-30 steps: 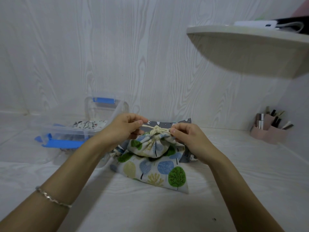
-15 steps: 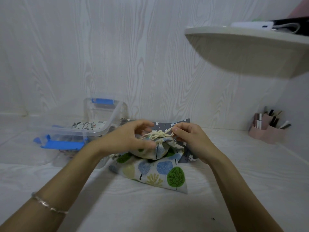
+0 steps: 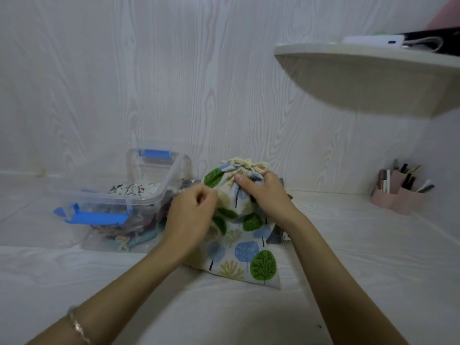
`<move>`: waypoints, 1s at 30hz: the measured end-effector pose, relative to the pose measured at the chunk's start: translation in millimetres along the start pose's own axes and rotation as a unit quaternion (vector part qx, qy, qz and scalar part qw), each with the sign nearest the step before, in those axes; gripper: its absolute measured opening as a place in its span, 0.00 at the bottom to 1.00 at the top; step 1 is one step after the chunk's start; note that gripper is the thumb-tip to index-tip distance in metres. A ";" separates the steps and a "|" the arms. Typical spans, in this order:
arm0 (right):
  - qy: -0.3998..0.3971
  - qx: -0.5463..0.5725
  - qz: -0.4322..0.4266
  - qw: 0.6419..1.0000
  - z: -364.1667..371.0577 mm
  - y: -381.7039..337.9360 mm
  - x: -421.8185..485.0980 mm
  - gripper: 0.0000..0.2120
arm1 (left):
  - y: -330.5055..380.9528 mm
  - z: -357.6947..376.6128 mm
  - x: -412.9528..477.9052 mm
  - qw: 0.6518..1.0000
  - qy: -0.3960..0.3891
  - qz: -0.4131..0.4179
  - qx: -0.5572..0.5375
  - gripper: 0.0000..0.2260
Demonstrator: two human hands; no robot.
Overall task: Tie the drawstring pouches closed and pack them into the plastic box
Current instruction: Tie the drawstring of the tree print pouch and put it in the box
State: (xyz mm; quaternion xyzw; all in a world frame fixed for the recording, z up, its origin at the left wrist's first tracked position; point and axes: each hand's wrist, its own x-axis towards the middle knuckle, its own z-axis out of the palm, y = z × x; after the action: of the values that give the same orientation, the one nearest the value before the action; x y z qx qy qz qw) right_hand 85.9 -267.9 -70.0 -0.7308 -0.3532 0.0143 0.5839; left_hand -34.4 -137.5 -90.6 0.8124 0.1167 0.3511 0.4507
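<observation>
Soft dim even light, cool bluish cast, dark shadow under the shelf point(image 3: 368, 78), slight blur overall, wide-angle bending at edges

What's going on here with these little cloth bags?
A person is closing a white cloth drawstring pouch printed with green and blue trees. The right hand grips its gathered neck just under the knotted cream cord. The left hand is curled against its side, grip unclear. The pouch sits on the white surface, not yet packed. Beside it, the clear plastic box with blue latches already holds other pouches.
</observation>
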 end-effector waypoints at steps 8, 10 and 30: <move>0.058 0.048 -0.033 0.997 -1.0 -27.2 2.3 0.12 | -7.6 -0.6 -7.8 0.801 -0.331 -0.451 -0.212 0.39; 0.052 0.067 -0.045 0.995 -4.0 -44.4 -1.9 0.10 | -1.9 -2.0 -5.0 0.782 -0.339 -0.462 -0.245 0.43; 0.055 0.079 -0.292 0.952 12.9 -191.5 1.1 0.06 | 68.6 -31.0 82.7 0.741 -0.306 -0.253 -0.541 0.42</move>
State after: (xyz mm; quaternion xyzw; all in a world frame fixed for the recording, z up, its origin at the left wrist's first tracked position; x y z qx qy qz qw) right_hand -14.5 -243.3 91.7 -0.5469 -0.5162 -0.1688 0.6372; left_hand -3.9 -114.2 14.5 0.4362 -0.0358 -0.0388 0.8983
